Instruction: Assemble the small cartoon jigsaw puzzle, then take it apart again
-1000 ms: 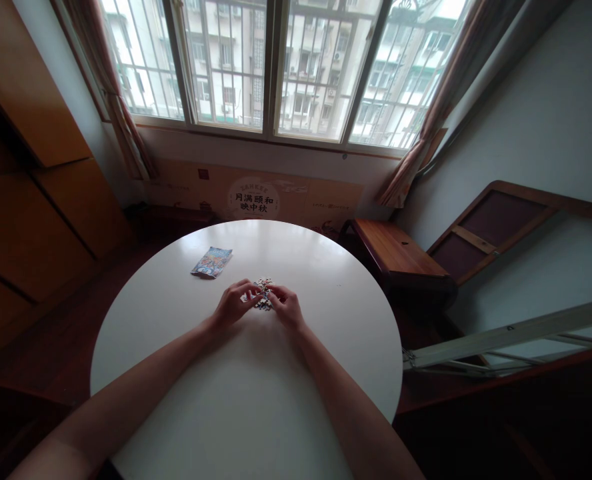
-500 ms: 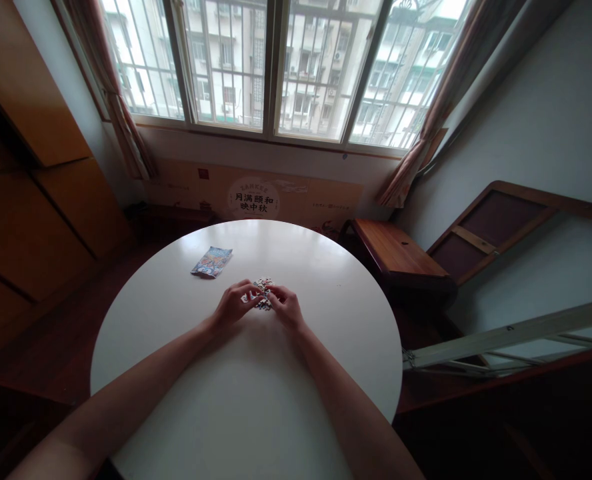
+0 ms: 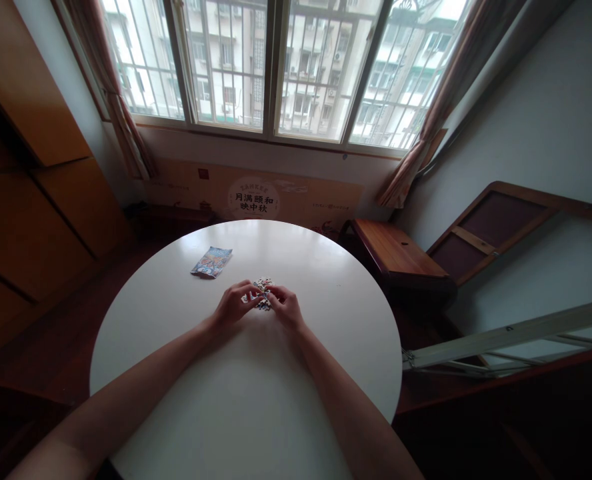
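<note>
A small heap of jigsaw puzzle pieces [image 3: 263, 283], whitish with dark and blue patches, lies on the round white table [image 3: 246, 413]. From the left, my left hand [image 3: 235, 300] reaches to the heap, its thumb and fingers pinched together over the pieces. My right hand [image 3: 285, 305] comes in from the opposite side with its fingertips pinched too, nearly meeting the left ones. Between the fingertips a small puzzle piece seems to be gripped by both hands; its outline is too small to make out. Other pieces are partly hidden behind the fingers.
A colourful printed packet [image 3: 212, 262] lies on the table beyond my left hand. Past the table's right edge stands a low wooden bench [image 3: 401, 248]. A long printed cardboard panel [image 3: 296, 190] leans under the barred window. Orange cabinets [image 3: 41, 220] are at the left.
Both hands stay in the same place over the heap, with hardly any visible movement. The packet and the pieces lie as before.
</note>
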`<state>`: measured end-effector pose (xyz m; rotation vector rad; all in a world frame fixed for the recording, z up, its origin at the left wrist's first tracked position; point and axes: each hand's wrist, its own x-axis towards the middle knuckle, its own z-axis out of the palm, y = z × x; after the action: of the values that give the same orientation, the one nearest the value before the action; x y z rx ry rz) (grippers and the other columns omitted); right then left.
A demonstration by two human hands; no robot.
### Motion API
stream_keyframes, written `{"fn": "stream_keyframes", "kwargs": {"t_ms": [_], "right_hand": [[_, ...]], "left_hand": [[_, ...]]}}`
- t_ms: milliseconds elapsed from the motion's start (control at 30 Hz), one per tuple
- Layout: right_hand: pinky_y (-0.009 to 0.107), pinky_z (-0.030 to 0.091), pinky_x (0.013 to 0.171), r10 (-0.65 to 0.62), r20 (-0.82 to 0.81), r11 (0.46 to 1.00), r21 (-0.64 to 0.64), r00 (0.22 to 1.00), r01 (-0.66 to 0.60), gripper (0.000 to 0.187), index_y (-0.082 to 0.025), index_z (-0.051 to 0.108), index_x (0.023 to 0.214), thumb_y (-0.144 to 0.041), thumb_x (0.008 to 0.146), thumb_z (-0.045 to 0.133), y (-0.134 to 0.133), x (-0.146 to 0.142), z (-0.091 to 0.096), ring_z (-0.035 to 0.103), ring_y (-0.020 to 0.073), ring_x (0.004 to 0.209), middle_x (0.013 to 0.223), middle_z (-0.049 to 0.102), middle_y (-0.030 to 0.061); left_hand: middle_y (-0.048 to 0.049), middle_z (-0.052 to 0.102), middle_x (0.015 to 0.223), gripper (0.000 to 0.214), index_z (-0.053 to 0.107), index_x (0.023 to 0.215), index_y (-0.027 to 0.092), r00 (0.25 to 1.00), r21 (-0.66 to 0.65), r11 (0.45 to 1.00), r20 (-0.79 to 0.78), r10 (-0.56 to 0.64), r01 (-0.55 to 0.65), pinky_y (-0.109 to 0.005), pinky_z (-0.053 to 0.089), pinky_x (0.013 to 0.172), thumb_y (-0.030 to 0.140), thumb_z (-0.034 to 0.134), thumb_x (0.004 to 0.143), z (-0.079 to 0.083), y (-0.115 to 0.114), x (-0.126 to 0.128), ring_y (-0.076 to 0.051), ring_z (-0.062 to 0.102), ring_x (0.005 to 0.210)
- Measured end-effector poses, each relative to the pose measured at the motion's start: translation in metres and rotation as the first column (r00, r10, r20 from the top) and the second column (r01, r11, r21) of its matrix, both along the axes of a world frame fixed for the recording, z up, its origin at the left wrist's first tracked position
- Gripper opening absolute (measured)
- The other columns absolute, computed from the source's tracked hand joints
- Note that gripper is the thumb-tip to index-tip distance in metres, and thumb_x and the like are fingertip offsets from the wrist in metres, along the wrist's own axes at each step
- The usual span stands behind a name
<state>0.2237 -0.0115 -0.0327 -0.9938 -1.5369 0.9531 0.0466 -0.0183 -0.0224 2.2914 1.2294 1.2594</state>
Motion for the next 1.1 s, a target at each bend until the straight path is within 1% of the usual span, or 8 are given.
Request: {"fn": "stream_keyframes", "kwargs": {"t_ms": [400, 833, 1100], "right_hand": [[0.028, 0.051, 0.065, -0.017, 0.007, 1.000, -0.002, 1.000, 0.017, 0.026, -0.017, 0.071, 0.098, -0.030, 0.077, 0.060, -0.0015, -0.0005, 0.0027, 0.063, 0.0160, 0.072, 0.094, 0.071, 0.0077], [0.029, 0.052, 0.068, -0.002, -0.001, 1.000, -0.006, 1.000, 0.002, 0.026, -0.017, 0.070, 0.099, -0.029, 0.078, 0.060, -0.0009, -0.0006, 0.0004, 0.064, 0.0171, 0.075, 0.096, 0.071, 0.0080], [0.029, 0.051, 0.067, -0.003, 0.009, 1.000, 0.001, 1.000, 0.003, 0.027, -0.017, 0.071, 0.099, -0.028, 0.078, 0.060, -0.0002, -0.0002, 0.0007, 0.064, 0.0169, 0.074, 0.096, 0.071, 0.0084]], "left_hand": [[-0.0017, 0.061, 0.077, 0.015, 0.068, 0.086, 0.019, 1.000, 0.009, 1.000, -0.014, 0.005, -0.005, -0.021, 0.047, 0.060, 0.032, 0.062, 0.083, -0.0015, 0.0013, -0.0005, -0.010, 0.056, 0.063], [-0.0014, 0.061, 0.078, 0.013, 0.067, 0.086, 0.019, 1.000, -0.010, 1.000, -0.020, 0.002, -0.002, -0.020, 0.047, 0.059, 0.030, 0.063, 0.083, 0.0000, -0.0007, -0.0004, -0.009, 0.056, 0.063], [-0.0014, 0.061, 0.078, 0.013, 0.067, 0.087, 0.019, 1.000, 0.001, 1.000, -0.019, 0.001, -0.001, -0.019, 0.047, 0.059, 0.030, 0.063, 0.083, -0.0015, 0.0006, -0.0012, -0.009, 0.057, 0.063]]}}
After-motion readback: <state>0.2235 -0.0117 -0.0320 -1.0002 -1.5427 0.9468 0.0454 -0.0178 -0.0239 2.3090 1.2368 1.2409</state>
